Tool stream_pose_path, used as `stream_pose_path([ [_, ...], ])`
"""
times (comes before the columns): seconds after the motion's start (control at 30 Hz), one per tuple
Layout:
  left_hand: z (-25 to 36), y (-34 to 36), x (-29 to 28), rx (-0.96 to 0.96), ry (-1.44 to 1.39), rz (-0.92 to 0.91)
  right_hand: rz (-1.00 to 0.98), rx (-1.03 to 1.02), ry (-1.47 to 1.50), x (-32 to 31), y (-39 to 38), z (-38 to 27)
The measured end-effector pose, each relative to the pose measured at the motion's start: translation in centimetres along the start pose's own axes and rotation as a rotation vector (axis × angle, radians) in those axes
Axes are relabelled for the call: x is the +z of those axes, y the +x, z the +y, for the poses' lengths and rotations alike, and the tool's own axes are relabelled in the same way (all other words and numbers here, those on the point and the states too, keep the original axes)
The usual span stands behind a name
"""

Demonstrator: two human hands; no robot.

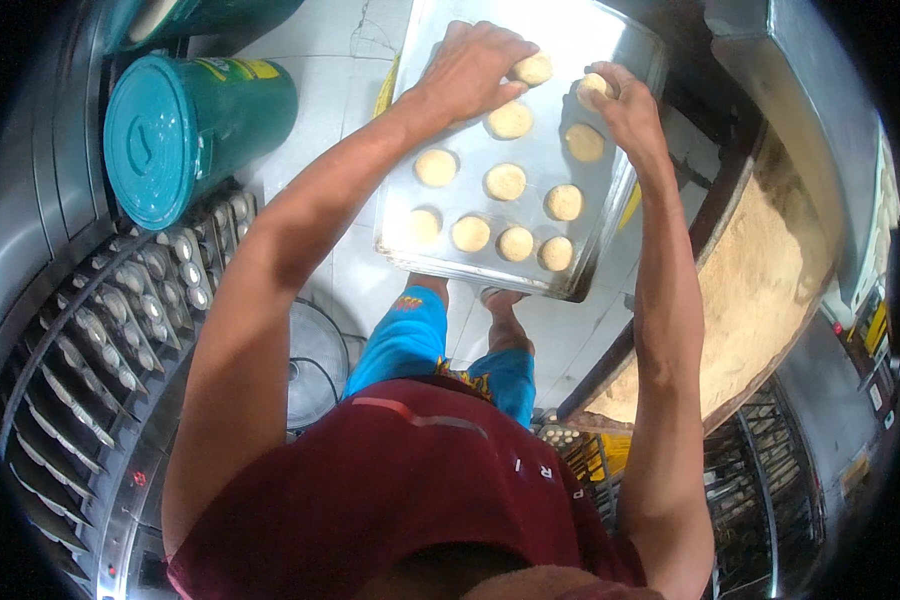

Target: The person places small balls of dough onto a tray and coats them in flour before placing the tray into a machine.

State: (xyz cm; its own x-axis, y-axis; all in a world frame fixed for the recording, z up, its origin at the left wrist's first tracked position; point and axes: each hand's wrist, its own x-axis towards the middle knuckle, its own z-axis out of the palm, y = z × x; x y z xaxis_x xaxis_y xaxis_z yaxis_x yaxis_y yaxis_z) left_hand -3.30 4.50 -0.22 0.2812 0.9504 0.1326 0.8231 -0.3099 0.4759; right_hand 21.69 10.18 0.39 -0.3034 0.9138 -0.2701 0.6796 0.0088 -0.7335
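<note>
A metal baking tray (595, 235) lies in front of me with several pale, crumb-coated dough rounds (506, 181) spread over it in loose rows. At the tray's far part, my left hand (475, 70) has its thumb and fingers around one dough round (533, 69). Farther right, my right hand (625, 108) pinches another dough round (594, 91) between thumb and fingers, close to the tray's right rim. Another round (510, 120) lies just below my left thumb, and one more (584, 142) sits beneath my right hand. The tray's far edge runs out of the picture.
A green lidded bucket (150, 140) is at the far left. Below it, a rack holds several metal moulded pans (120, 330). On the right stands a wooden-edged trough (750, 290) with tan crumbs or flour in it. White floor tiles (320, 150) show around the tray.
</note>
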Motion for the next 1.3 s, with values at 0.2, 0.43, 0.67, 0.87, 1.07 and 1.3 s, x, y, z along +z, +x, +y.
stream_pose_path([
  [0.2, 0.4, -0.3, 0.2, 0.008, 0.016, 0.006, 0.103, 0.103, 0.009, 0.1, -0.9, -0.4],
  [0.43, 1.9, -1.5, 1.1, 0.144, 0.075, -0.018, 0.117, 0.067, 0.017, -0.4, -1.6, -0.4],
  [0.67, 1.8, -2.9, 2.0, 0.114, 0.181, -0.136, 0.265, -0.488, -0.374, 1.8, -3.1, 1.1],
  [0.87, 1.7, -2.8, 1.0, 0.117, 0.217, -0.163, 0.187, -0.509, -0.628, 4.2, -6.0, 0.2],
  [1.07, 2.7, -0.7, 1.9, 0.094, 0.001, -0.255, 0.173, -0.456, -0.46, 3.4, -5.5, 2.7],
  [1.3, 9.2, -12.5, -0.8, 0.104, 0.022, -0.093, 0.506, -0.268, -0.179, -4.3, -25.2, 0.0],
])
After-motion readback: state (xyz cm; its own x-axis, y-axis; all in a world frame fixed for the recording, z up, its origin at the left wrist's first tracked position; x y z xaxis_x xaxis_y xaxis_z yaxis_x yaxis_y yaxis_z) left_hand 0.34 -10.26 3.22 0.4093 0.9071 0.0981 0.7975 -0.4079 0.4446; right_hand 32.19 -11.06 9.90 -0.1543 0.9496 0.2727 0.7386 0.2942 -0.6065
